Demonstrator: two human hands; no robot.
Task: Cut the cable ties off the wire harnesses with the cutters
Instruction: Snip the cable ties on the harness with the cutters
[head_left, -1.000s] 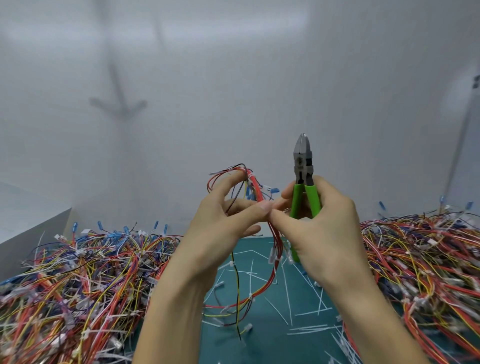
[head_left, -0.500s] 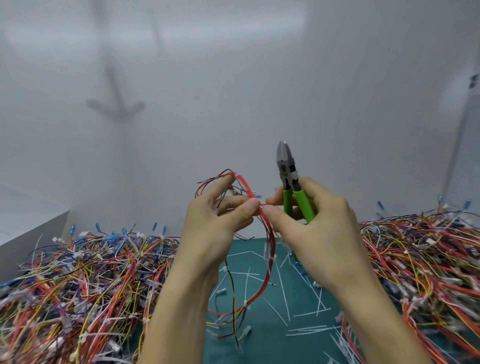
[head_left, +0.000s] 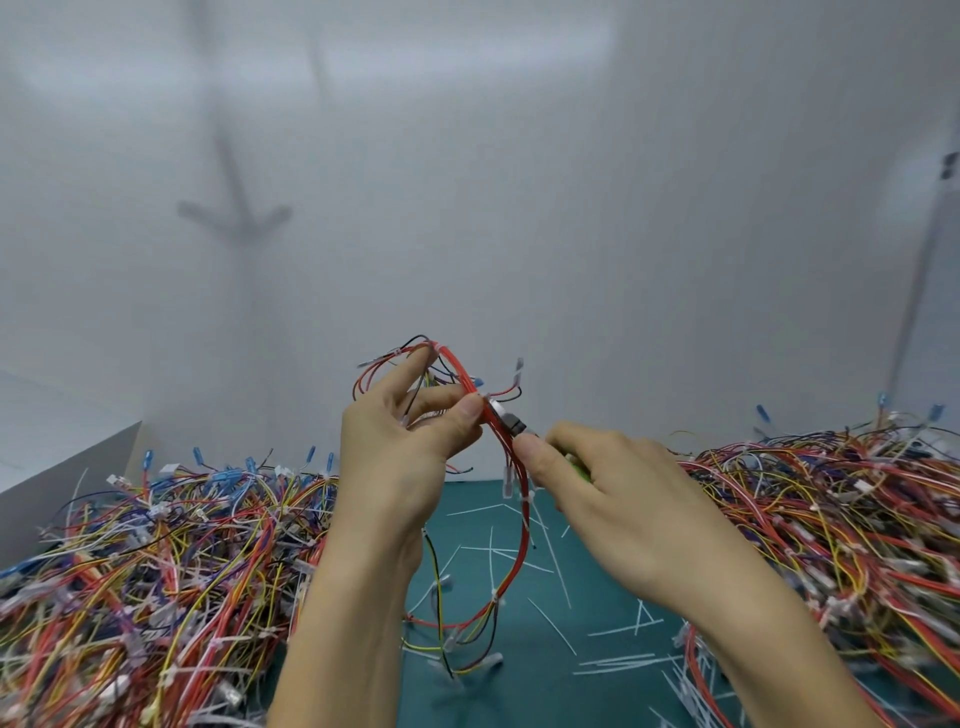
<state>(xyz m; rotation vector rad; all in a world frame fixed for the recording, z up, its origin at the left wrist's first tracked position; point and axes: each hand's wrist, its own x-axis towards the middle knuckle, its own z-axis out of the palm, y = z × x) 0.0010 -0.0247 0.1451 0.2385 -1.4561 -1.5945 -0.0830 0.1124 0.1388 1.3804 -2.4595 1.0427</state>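
1. Pinching the wire harness (head_left: 500, 435) in the left hand (head_left: 400, 457), thumb against forefinger, other fingers spread through the upper loop.
2. Gripping the cutters (head_left: 511, 420) in the right hand (head_left: 613, 499), fingers curled round the green handles; grey head touching the harness just beside the left thumb tip. Cannot tell whether the blades are apart: blurred.
3. Dangling below between both wrists, banded with white ties (head_left: 496, 598), over the green mat (head_left: 519, 654).
4. Scattered on the mat: snipped white strips (head_left: 519, 552).
5. Flanked by a left heap (head_left: 156, 571) and a right heap (head_left: 831, 519) of coloured wires.
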